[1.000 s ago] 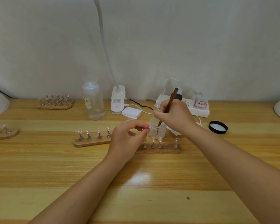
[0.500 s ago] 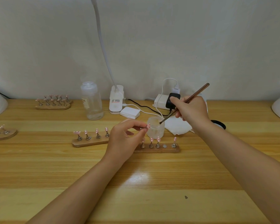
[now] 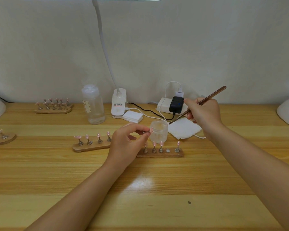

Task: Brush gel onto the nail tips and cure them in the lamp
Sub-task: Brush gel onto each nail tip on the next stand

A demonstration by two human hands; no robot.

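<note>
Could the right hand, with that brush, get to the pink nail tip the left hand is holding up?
Probably yes. The right hand holds the brush just above the jar, and the nail tip pinched by the left hand sits beside that jar with nothing between.

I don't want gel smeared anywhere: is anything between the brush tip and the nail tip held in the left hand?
Only the open jar partly: the brush tip hangs by its far rim, the nail tip at its left. Passing above the rim looks clear.
</note>
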